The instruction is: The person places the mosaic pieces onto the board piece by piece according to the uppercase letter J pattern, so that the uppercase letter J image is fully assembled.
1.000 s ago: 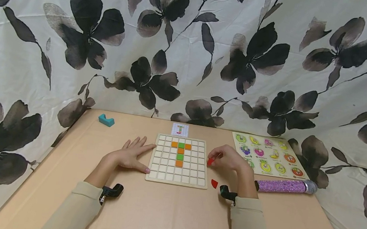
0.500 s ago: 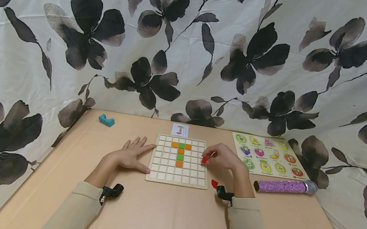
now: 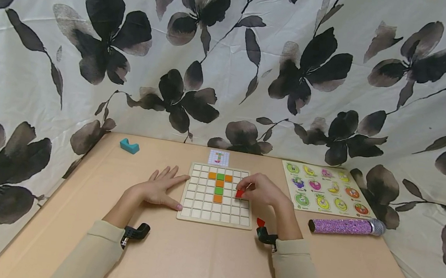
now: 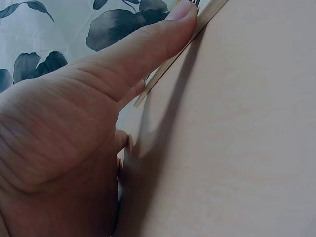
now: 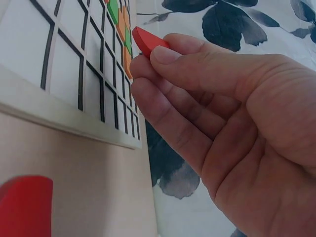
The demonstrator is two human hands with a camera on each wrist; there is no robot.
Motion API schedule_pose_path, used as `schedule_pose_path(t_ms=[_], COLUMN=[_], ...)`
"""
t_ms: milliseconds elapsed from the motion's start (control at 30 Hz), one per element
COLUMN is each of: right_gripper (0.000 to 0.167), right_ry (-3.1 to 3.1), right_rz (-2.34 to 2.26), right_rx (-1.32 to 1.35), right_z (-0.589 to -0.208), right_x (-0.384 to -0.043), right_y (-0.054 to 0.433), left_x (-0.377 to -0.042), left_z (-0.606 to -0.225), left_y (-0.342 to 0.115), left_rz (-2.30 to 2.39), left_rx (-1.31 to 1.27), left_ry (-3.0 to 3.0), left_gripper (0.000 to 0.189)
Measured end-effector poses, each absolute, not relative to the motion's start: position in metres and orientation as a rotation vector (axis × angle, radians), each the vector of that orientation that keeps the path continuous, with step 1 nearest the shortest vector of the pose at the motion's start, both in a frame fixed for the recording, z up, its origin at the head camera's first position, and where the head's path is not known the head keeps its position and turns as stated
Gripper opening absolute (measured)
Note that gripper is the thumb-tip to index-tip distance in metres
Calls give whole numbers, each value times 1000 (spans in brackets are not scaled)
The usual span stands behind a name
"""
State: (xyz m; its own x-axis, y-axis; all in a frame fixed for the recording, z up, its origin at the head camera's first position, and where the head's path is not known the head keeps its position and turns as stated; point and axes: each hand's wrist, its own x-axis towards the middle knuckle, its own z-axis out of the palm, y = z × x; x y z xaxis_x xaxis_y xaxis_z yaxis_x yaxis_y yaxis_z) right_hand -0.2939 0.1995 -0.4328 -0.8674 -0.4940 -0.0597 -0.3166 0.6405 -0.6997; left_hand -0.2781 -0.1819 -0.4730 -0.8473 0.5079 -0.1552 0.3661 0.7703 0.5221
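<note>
A small red piece with a curved edge [image 5: 148, 42] is pinched between thumb and fingers of my right hand [image 3: 264, 190], above the right part of the white gridded board [image 3: 198, 207]. Orange and green square tiles [image 3: 219, 183] form a T-like shape on that board. My left hand [image 3: 159, 187] lies spread at the board's left side, its thumb [image 4: 173, 34] and a finger touching the edge. A second red piece [image 3: 260, 222] rests on the table just right of the board, close to the right wrist; it looms large in the right wrist view.
Behind the board lies a small pattern card [image 3: 218, 158]. A fruit picture sheet [image 3: 324, 189] and a glittery purple microphone [image 3: 345, 226] are at the right. A teal block [image 3: 129, 146] sits at the back left of the table [image 3: 176, 257].
My right hand has moved left with the red piece, from beside the board's right edge to over its right-hand squares. The left hand has stayed still.
</note>
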Motion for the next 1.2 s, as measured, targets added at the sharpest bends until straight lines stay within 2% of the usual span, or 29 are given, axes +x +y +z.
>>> schedule_pose_path(t_ms=[1200], right_gripper=[19], right_ry=[2535], right_rz=[-947], right_rx=[-902], right_z=[-435], right_x=[-283], right_y=[154], left_x=[-278], left_z=[-472], left_y=[-182], left_rz=[706], left_rx=[680], left_ry=[2679], left_gripper=[105])
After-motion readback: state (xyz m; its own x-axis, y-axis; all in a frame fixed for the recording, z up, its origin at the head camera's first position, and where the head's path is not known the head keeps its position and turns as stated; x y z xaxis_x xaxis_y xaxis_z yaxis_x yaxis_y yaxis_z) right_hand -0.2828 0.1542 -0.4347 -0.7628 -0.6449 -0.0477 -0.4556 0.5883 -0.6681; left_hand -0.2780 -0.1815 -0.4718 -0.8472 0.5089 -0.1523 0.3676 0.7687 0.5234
